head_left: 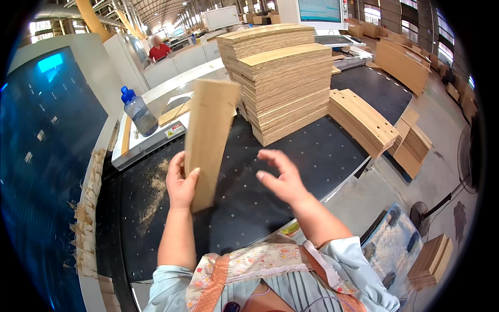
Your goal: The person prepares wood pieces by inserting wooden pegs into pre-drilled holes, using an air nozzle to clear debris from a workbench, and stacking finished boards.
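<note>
A long pale-brown wooden board (pixel 210 140) is held up on a tilt by my left hand (pixel 182 182), which grips it near its lower end, thumb on the near face. My right hand (pixel 283 178) hangs over the black table (pixel 244 182) with fingers spread and nothing in it. Behind the right hand rises a tall stack of chipboard panels (pixel 283 93). To its right lies a lower pile of boards (pixel 364 119) with drilled holes in the top one.
A blue-capped water bottle (pixel 140 112) stands on the white machine bed at left. Sawdust (pixel 156 192) lies on the table's left side. A monitor (pixel 322 11) and keyboard stand behind the stack. A floor fan (pixel 462 151) is at right. A person in red (pixel 158 49) is far back.
</note>
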`<action>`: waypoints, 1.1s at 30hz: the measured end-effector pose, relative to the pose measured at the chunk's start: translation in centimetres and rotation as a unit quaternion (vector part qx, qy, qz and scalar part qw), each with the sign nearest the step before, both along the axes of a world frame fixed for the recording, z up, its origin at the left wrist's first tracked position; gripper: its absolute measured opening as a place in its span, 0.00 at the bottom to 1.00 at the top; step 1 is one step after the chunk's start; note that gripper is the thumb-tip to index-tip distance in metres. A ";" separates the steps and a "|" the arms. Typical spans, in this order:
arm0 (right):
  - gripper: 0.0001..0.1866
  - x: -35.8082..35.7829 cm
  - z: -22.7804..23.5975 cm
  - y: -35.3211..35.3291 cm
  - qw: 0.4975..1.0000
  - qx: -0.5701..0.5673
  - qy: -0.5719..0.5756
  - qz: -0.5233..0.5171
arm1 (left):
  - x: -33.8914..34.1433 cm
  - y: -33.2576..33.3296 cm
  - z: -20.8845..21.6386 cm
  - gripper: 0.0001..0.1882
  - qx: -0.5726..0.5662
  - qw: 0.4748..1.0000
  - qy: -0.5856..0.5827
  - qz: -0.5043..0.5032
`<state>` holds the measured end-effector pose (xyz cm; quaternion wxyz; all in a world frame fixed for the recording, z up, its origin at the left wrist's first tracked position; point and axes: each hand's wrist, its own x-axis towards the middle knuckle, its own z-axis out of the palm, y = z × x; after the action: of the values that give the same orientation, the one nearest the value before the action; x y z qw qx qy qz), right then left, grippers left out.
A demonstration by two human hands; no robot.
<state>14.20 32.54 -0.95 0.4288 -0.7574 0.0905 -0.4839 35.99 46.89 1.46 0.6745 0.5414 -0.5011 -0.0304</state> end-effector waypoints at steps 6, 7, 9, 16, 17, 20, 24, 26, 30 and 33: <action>0.27 -3.2 5.8 -2.5 0.981 -0.180 -0.052 -0.052 | -0.5 2.4 3.1 0.17 0.063 0.777 -0.610 0.142; 0.35 -3.1 5.5 -2.6 0.978 -0.202 0.033 -0.035 | -0.5 2.5 3.3 0.16 0.061 0.751 -0.645 0.126; 0.48 -2.6 4.7 -2.2 0.958 -0.208 0.195 0.031 | -0.9 2.4 3.8 0.14 0.048 0.708 -0.698 0.094; 0.53 -2.5 0.9 -0.4 0.915 -0.162 0.352 0.109 | -3.5 0.5 4.2 0.09 -0.021 0.656 -0.753 0.052; 0.52 -3.1 0.9 -0.2 0.925 -0.137 0.341 0.095 | -3.7 0.0 4.1 0.09 -0.031 0.657 -0.752 0.046; 0.50 -5.2 0.2 0.3 0.941 -0.098 0.323 0.025 | -4.5 -1.8 3.8 0.09 -0.028 0.675 -0.737 0.030; 0.50 -10.4 -1.5 -0.3 0.935 -0.055 0.335 -0.105 | -7.8 -5.4 2.5 0.11 -0.046 0.729 -0.683 0.011; 0.50 -13.9 -1.9 -0.7 0.925 -0.029 0.332 -0.180 | -8.8 -5.9 0.5 0.16 -0.060 0.751 -0.657 -0.039; 0.51 -23.3 -2.8 -3.3 0.889 -0.016 0.291 -0.354 | -10.0 -6.8 -2.7 0.19 0.081 0.743 -0.638 -0.186; 0.51 -28.8 0.2 -7.5 0.821 0.053 0.332 -0.460 | -10.9 -7.3 -4.7 0.23 0.187 0.757 -0.584 -0.224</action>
<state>-14.57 25.03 -0.73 0.1397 -0.7184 0.5914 -0.3385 25.09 39.58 -3.28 0.1098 0.4416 -0.8892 0.0482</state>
